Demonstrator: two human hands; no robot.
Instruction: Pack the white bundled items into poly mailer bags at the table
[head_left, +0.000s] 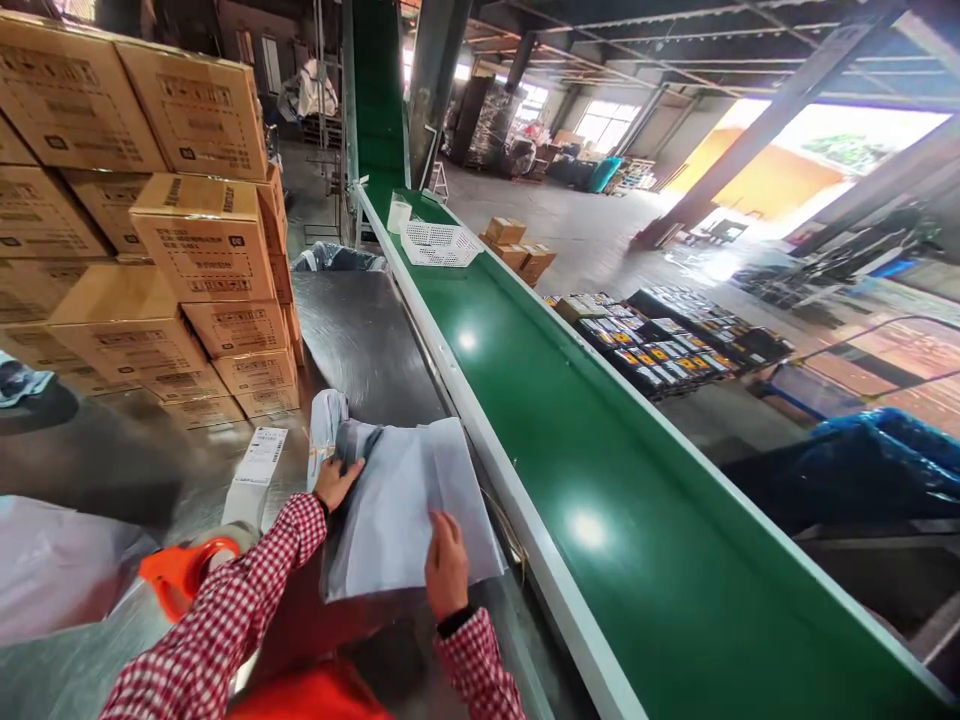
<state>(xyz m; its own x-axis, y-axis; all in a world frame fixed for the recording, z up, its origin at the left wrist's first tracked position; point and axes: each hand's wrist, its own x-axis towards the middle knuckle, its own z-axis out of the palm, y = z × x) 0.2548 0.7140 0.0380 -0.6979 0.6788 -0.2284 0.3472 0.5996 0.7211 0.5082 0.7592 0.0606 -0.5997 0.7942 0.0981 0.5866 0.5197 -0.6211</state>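
While both red-checked sleeves are stretched forward, a grey poly mailer bag [409, 510] is held flat on the steel table [360, 330]. The right hand [447, 563] is laid on its near edge, fingers spread loosely and pressed down on the film rather than pinching it. The left hand [337, 481] is set on the far left corner, fingers curled against the bunched end; whether a fold is pinched there cannot be told.

The bag is judged to be light, soft and slippery, with something thin and pliable inside, so it should be taken by an edge or corner, or slid under a flat palm, not squeezed in the middle.

Just left of the left fingers a white shipping label [260, 458] is seen, with a barcode and small print too blurred to be read. Nearer than the fingers and to the left, an orange tape dispenser [180, 577] is seen. Right of the fingers the green conveyor belt [600, 440] runs away, and a white plastic basket [438, 243] stands on it well beyond them. Farther left, cardboard cartons [187, 240] are stacked on the table; their printed panels cannot be made out.
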